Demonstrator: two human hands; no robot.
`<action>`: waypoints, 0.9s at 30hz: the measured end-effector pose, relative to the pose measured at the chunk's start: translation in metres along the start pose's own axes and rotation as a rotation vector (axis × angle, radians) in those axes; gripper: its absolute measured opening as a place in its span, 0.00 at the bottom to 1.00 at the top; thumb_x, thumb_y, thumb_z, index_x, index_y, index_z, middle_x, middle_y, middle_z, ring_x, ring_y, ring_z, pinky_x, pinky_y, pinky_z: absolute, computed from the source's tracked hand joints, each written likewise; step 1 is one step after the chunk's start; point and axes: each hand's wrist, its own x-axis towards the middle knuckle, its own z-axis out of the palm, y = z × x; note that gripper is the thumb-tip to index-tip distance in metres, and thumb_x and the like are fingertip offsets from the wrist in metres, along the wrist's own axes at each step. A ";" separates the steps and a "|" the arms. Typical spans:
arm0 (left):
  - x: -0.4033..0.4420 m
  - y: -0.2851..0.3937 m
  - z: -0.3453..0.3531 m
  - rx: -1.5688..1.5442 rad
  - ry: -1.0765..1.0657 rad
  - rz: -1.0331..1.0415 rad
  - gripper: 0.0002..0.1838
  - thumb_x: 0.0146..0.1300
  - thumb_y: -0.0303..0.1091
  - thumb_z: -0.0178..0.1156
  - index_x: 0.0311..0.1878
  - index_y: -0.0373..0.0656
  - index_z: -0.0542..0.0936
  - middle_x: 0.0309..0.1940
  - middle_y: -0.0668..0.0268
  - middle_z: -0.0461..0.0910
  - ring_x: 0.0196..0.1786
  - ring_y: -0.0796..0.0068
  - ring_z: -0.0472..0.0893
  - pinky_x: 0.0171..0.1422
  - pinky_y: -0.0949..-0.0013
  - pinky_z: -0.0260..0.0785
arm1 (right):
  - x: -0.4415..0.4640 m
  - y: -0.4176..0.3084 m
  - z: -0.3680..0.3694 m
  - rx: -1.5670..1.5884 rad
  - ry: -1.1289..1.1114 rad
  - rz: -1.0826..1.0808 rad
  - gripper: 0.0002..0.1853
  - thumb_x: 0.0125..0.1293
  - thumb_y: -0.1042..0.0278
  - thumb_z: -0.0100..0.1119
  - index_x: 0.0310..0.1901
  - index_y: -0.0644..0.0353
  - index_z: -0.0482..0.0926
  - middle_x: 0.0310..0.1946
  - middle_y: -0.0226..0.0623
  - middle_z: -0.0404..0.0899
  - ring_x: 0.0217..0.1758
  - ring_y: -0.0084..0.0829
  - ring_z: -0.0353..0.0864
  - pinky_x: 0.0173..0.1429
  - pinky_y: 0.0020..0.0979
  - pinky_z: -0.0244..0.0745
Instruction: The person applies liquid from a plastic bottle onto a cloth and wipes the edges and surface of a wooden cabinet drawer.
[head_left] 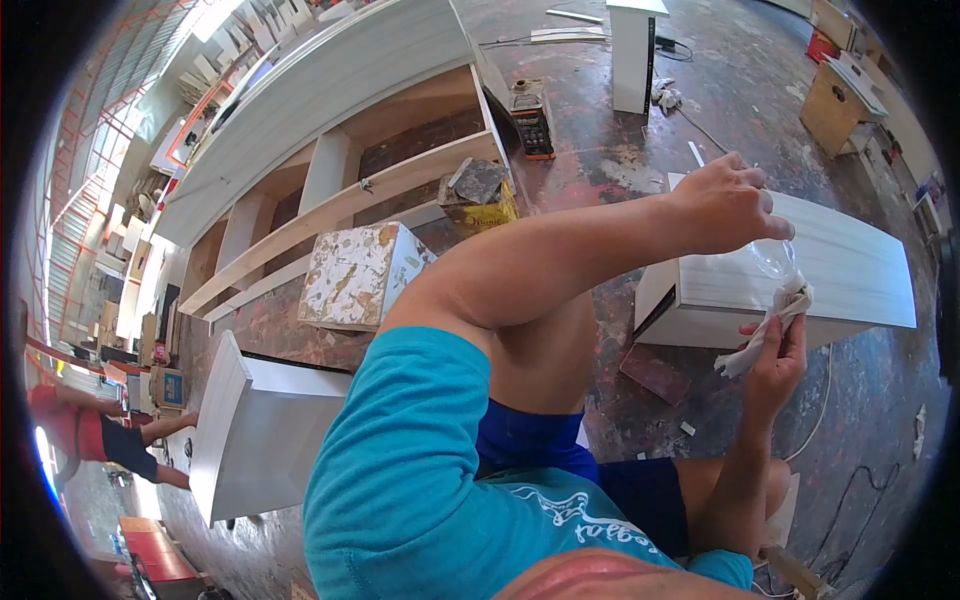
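Observation:
My left hand (728, 205) reaches across from the left above a white woodgrain panel box (840, 255), its fingers closed on a clear plastic item (772, 258). That item touches or hangs just over a crumpled whitish cloth (765, 335); its exact shape is hard to make out. Just below, my right hand (778, 362) pinches the cloth, with a loose end hanging to the left. Both hands are close together at the near side of the box.
A long cabinet frame (330, 150) lies at upper left. Nearby are a paint-stained block (350, 275), a metal can (532, 120) and a yellow tin (480, 205). A white cabinet piece (270, 430) stands left, with another person (90, 425) beyond. A cable (822, 400) runs along the floor.

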 end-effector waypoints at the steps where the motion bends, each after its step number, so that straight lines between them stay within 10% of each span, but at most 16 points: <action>1: 0.000 0.000 0.000 -0.004 -0.006 -0.001 0.16 0.69 0.36 0.60 0.55 0.70 0.85 0.37 0.73 0.88 0.51 0.67 0.85 0.61 0.59 0.73 | 0.000 -0.001 0.001 0.002 -0.001 -0.007 0.24 0.82 0.66 0.53 0.74 0.66 0.68 0.36 0.38 0.86 0.35 0.21 0.84 0.37 0.25 0.78; 27: -0.002 0.001 -0.006 -0.033 -0.128 0.010 0.25 0.59 0.42 0.71 0.62 0.63 0.83 0.39 0.68 0.88 0.51 0.60 0.86 0.57 0.56 0.77 | -0.002 -0.005 0.004 0.009 0.009 -0.016 0.24 0.81 0.69 0.52 0.74 0.68 0.68 0.37 0.36 0.85 0.36 0.20 0.83 0.41 0.25 0.76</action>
